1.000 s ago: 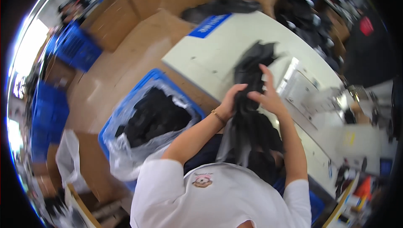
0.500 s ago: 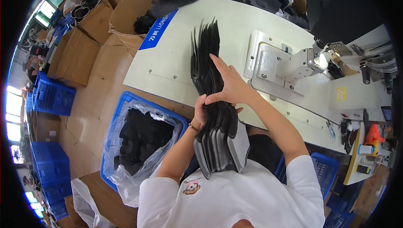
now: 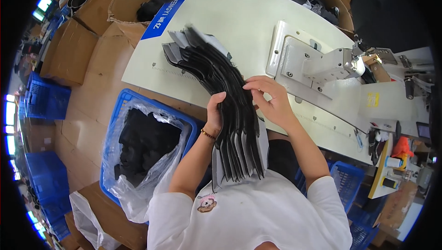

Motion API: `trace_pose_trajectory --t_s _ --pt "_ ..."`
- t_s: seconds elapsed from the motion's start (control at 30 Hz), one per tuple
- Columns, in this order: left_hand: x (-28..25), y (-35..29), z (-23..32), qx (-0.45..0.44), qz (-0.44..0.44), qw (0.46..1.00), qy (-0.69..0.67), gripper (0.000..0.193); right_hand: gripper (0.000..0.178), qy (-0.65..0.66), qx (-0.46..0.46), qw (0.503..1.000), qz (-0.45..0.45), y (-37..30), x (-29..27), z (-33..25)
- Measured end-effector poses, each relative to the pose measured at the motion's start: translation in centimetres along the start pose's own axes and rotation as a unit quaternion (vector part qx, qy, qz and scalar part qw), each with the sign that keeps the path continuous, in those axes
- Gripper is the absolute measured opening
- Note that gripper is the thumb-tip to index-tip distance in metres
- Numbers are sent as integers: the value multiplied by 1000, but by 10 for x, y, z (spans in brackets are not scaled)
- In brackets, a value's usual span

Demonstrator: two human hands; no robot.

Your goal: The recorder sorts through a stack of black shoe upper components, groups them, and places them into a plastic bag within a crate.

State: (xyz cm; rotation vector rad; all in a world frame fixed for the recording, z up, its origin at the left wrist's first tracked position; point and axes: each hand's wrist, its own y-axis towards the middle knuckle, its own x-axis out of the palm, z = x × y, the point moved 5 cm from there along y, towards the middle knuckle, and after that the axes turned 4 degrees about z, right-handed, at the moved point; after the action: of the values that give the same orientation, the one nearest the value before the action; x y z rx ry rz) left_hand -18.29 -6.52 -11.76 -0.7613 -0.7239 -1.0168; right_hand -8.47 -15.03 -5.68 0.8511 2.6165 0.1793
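A thick fanned stack of black shoe-upper pieces with grey linings [image 3: 229,86] stands in front of my chest and leans over the white table. My left hand [image 3: 214,115] grips the stack around its middle; the thumb lies along its near left side, while the other fingers are hidden behind it. At the stack's right edge, my right hand [image 3: 273,103] is bent, with its fingertips pinching at the edges of the pieces. The far ends spread open and show grey inner faces. The near ends hang down against my white shirt.
A white sewing machine [image 3: 317,68] is mounted on the table [image 3: 248,33] to the right. At the left, a blue basket [image 3: 107,158] lined with clear plastic holds black pieces [image 3: 147,144]. Cardboard boxes [image 3: 69,52] and blue crates [image 3: 46,176] line the left side.
The far end of the stack has bent over to the left and fanned out, showing grey linings. My right hand has moved from on top of the stack to its right edge.
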Motion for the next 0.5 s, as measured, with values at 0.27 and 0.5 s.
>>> trace_pose_trajectory --t_s 0.27,0.5 --pt "-15 2 -3 27 50 998 -10 46 32 -68 -39 997 2 -4 6 -3" --pt "-28 11 -12 24 68 993 -98 34 32 79 30 996 -8 -8 9 19"
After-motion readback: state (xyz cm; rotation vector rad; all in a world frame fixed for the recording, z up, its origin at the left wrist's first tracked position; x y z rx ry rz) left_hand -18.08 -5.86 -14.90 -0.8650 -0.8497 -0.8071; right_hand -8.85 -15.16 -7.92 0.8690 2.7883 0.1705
